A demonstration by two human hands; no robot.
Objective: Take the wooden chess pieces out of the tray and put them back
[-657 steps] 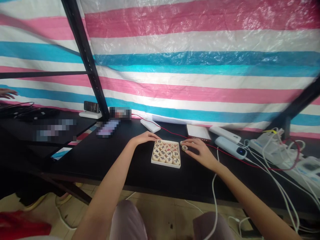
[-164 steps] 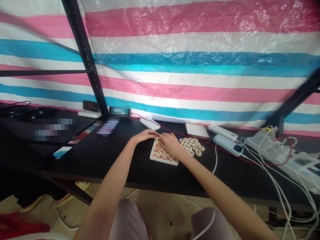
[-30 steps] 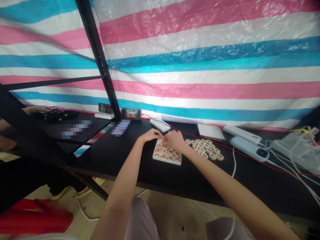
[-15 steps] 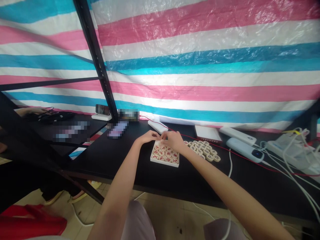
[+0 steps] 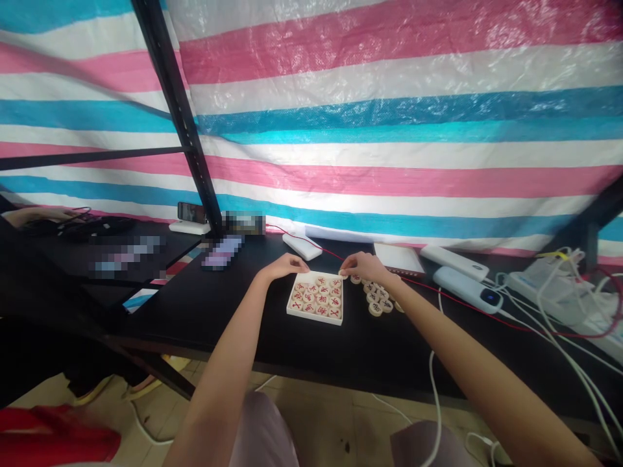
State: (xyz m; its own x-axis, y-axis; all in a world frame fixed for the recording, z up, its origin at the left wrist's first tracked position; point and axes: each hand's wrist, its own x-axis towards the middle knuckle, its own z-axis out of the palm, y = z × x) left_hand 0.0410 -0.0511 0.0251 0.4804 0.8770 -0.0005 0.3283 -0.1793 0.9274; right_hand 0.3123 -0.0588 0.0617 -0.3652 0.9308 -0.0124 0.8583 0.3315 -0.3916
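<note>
A shallow cream box lies on the black table, filled with round wooden chess pieces marked in red. My left hand rests curled at the box's far left corner, touching its rim. My right hand hovers at the box's far right corner, fingers pinched together; whether a piece is in them I cannot make out. More round pieces with dark marks lie loose on the table right of the box, partly hidden under my right forearm.
Behind the box lie a white power bank, a flat white box, two more power banks and a red wire. White cables and power strips crowd the right. A black frame post stands left; another person's hand at far left.
My right hand has moved from over the box's far middle to its far right corner, uncovering the red-marked pieces. Over the longer span a pile of dark-marked pieces appeared beside the box.
</note>
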